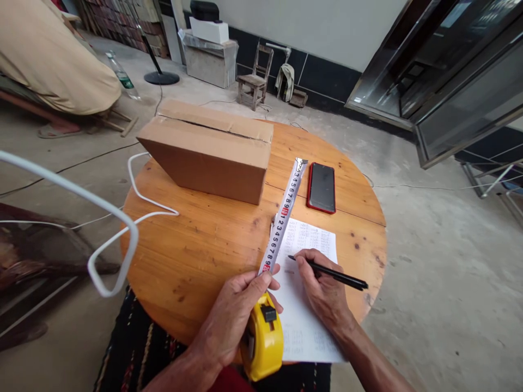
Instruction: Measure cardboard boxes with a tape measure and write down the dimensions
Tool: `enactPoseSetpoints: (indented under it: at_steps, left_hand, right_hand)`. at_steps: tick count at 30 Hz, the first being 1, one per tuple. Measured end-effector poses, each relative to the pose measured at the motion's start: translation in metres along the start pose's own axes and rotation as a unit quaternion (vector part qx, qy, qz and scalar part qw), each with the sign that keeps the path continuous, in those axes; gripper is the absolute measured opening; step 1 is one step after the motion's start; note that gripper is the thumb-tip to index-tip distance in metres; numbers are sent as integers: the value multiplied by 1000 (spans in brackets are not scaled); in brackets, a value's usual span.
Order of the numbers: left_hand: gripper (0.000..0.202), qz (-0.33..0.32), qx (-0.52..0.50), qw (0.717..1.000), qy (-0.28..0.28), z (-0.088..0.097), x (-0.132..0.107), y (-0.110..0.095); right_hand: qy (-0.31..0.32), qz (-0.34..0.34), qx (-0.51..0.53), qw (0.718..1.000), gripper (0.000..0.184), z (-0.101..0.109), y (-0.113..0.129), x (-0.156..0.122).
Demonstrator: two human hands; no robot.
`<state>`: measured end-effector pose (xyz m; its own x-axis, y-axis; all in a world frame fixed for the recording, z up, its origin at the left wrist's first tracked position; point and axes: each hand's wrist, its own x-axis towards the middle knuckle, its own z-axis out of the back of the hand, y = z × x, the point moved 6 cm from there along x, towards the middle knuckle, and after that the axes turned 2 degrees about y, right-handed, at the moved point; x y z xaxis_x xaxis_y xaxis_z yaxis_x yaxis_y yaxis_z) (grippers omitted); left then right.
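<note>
My left hand (241, 305) is closed on a yellow tape measure (267, 340), its thumb pressing the white blade near the 20 mark. The blade (281, 218) sticks out away from me, its metal hook end beside a phone. In my right hand (322, 288) is a black pen (339, 274), tip pointing left just over the paper (306, 321). Rows of small handwriting cover parts of this white sheet, which lies on the round wooden table (196, 250). Behind the blade, to the left, stands a closed cardboard box (220, 163).
A red-edged phone (321, 188) lies right of the blade. White cable (110, 218) loops at the left table edge. Beyond the table are a small wooden chair (256, 79), a plastic bottle (122, 76), a round stand base (162, 78) and a glass door (469, 103).
</note>
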<state>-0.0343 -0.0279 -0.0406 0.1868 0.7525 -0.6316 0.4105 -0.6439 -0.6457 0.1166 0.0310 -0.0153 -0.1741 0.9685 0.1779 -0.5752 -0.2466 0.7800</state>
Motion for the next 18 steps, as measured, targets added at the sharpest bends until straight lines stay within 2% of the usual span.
enactPoseSetpoints:
  at_steps: [6,18]
  left_hand:
    - [35,-3,2,1000,0,0,1,3]
    - [37,8,0,1000,-15,-2,-1,-1]
  right_hand:
    - [-20,-21,19,999,14,2,-4,-1]
    - [-2,-11,1,1000,16,0,1,-1]
